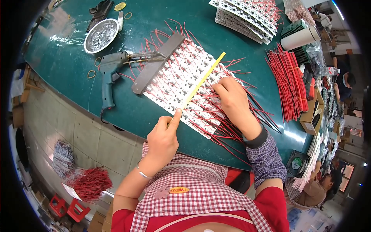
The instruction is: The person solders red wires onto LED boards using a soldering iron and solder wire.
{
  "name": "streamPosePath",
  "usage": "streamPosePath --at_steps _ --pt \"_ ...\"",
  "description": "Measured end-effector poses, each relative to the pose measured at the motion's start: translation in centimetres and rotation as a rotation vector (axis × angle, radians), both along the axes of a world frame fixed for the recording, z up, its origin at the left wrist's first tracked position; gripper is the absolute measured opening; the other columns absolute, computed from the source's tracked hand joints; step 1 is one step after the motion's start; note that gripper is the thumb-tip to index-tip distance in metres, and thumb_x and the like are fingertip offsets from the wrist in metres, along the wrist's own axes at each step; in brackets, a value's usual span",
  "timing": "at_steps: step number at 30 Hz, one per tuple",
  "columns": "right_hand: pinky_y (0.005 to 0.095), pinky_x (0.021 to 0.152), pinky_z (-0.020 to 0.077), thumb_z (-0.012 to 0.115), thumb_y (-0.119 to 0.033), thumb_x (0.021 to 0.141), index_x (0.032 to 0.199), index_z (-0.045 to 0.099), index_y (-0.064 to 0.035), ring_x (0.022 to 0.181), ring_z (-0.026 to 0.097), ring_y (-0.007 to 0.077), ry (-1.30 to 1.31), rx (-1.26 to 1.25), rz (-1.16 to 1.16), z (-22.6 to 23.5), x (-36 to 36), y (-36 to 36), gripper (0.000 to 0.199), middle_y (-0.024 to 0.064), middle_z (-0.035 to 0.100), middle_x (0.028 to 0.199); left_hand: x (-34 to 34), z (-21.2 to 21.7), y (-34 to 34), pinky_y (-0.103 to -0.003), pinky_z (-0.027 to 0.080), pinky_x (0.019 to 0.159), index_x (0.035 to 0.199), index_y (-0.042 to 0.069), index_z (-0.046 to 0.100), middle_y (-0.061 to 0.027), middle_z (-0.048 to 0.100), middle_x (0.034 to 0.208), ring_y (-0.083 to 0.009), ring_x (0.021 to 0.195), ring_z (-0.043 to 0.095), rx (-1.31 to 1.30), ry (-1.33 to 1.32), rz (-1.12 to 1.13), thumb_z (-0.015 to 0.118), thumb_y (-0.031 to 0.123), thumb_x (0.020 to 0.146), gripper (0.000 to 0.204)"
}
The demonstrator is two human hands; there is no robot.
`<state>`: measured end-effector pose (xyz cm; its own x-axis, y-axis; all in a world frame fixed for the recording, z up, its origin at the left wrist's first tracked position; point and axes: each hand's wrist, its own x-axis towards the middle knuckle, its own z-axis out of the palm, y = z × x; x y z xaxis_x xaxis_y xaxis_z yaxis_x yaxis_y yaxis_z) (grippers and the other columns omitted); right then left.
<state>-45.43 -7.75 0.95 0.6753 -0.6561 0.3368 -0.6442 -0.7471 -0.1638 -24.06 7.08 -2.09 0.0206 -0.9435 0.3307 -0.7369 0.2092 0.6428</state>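
A white circuit board panel (170, 83) with rows of small black parts and many red wires lies slantwise on the table. Across it runs a thin yellow strip (205, 79). At the strip's near end, my left hand (163, 137) is closed, one digit pressed down on the strip by the panel's edge. My right hand (233, 101) rests over the panel right of the strip, its fingers curled in among the red wires; the fingertips' contents are hidden. A dark grey bar (159, 63) lies across the panel's far left part.
Left of the panel lies a green soldering gun (108, 77), its tip by the bar. Beyond it stands a silver bowl (101, 36). Stacked boards (247, 19) are at the back; red wire bundles (286, 83), a white roll (300, 38) and a small fan (298, 162) are at right.
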Motion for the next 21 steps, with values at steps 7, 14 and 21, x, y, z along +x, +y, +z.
streamPosePath --at_steps 7,14,21 --pt "0.0414 0.093 0.0504 0.061 0.005 0.075 0.115 0.065 -0.0029 0.117 0.059 0.0305 -0.131 -0.132 -0.016 2.4 0.9 -1.2 0.041 0.0121 0.064 0.12 1.0 0.8 -0.6 -0.036 0.052 0.06 0.14 0.001 0.057 -0.0109 0.055 0.093 -0.0262 0.073 0.062 0.1 -0.174 -0.151 0.064 -0.009 0.077 0.064" --pt "0.042 0.116 0.0381 0.047 0.013 0.083 0.134 0.061 -0.0099 0.14 0.047 0.031 -0.08 0.221 -0.132 -1.1 -1.4 -5.1 0.058 0.0101 0.058 0.143 1.1 2.0 -1.2 -0.033 0.052 0.056 0.138 -0.006 0.055 -0.0117 0.052 0.091 -0.0239 0.073 0.063 0.168 -0.283 -0.246 0.062 -0.008 0.076 0.063" --pt "0.0422 0.118 0.035 0.045 0.013 0.085 0.136 0.061 -0.0098 0.141 0.046 0.0325 -0.12 0.225 -0.121 -1.7 -2.0 -5.8 0.059 0.0111 0.058 0.144 1.0 3.2 -2.1 -0.033 0.051 0.051 0.137 -0.006 0.056 -0.0109 0.052 0.089 -0.0226 0.068 0.063 0.23 -0.394 -0.274 0.066 -0.003 0.074 0.064"
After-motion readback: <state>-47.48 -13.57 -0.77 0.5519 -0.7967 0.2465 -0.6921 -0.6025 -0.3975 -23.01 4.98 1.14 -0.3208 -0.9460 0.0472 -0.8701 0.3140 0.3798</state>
